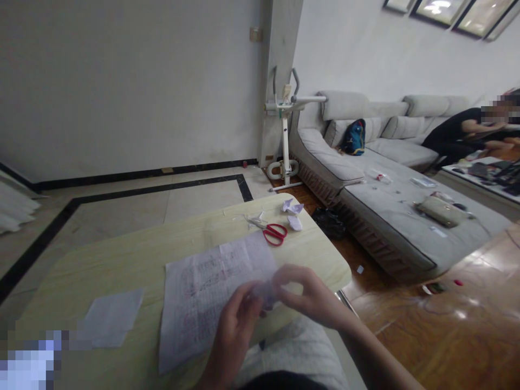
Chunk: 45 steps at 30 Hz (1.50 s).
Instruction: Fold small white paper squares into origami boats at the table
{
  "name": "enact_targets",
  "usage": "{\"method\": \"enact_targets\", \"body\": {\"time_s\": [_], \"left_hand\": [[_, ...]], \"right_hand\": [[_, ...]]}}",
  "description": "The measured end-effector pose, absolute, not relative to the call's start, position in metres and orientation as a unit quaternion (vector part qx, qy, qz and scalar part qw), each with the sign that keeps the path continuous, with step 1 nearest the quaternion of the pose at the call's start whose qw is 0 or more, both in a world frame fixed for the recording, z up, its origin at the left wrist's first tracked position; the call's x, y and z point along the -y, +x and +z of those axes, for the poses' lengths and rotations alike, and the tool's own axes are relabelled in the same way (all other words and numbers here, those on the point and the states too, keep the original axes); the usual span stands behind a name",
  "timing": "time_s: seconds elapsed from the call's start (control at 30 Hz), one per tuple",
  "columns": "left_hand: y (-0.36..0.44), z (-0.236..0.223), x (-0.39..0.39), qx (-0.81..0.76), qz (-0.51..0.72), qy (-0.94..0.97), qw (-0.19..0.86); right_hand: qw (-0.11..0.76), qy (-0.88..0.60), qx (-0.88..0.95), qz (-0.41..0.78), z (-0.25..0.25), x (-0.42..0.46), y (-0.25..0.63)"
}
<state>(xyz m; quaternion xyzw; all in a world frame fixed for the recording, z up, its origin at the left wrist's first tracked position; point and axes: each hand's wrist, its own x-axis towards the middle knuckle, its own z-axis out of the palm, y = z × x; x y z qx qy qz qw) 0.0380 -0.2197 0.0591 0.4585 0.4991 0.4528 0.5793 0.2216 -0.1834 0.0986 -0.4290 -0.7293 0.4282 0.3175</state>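
My left hand [239, 311] and my right hand [299, 292] meet over the near edge of the table, both closed on a small piece of paper [266, 292]. It looks pale and blurred, and the fingers cover part of it, so its exact fold is hard to make out. Just beyond my hands lies a large sheet with print and red marks [207, 287], flat on the table. Red-handled scissors [275, 234] rest past its far corner, touching nothing in my hands. Several folded or crumpled paper pieces [294, 222] sit by the table's far right corner.
Blank paper [116, 317] lies at the left on the pale table [122, 260]. Beyond the right edge are a black plastic bag [330, 223], a grey sofa [390, 227] with a blue backpack [356, 138], and exercise equipment [285, 135]. Another person [455, 127] sits far right.
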Motion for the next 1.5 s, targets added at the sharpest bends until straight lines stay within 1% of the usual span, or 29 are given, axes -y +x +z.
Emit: {"method": "enact_targets", "body": {"time_s": [0.2,0.37,0.53,0.63,0.87,0.97,1.1,1.2,1.3,1.4,1.5], "left_hand": [[0.038,0.049,0.217,-0.515,0.446,0.457,0.572],[0.038,0.039,0.216,-0.540,0.449,0.450,0.552],[0.037,0.037,0.218,-0.544,0.434,0.453,0.557],[0.037,0.035,0.219,-0.555,0.445,0.444,0.545],[0.037,0.034,0.218,-0.547,0.441,0.443,0.557],[0.036,0.036,0.218,-0.548,0.448,0.444,0.549],[0.038,0.042,0.220,-0.529,0.452,0.441,0.566],[0.038,0.043,0.221,-0.525,0.463,0.423,0.575],[0.035,0.038,0.219,-0.520,0.485,0.382,0.591],[0.033,0.032,0.218,-0.521,0.495,0.340,0.606],[0.035,0.032,0.220,-0.525,0.496,0.358,0.592]], "right_hand": [[0.293,-0.437,0.748,0.405,0.099,0.184,0.217],[0.303,-0.449,0.743,0.393,0.090,0.183,0.211],[0.285,-0.440,0.761,0.383,0.086,0.179,0.210],[0.282,-0.444,0.762,0.379,0.087,0.180,0.209],[0.268,-0.454,0.769,0.362,0.081,0.181,0.205],[0.255,-0.467,0.781,0.327,0.078,0.182,0.200],[0.234,-0.492,0.795,0.268,0.078,0.185,0.194],[0.252,-0.482,0.793,0.276,0.086,0.190,0.193],[0.292,-0.467,0.775,0.310,0.096,0.194,0.196],[0.329,-0.485,0.749,0.308,0.100,0.197,0.198],[0.327,-0.480,0.752,0.312,0.097,0.197,0.195]]}}
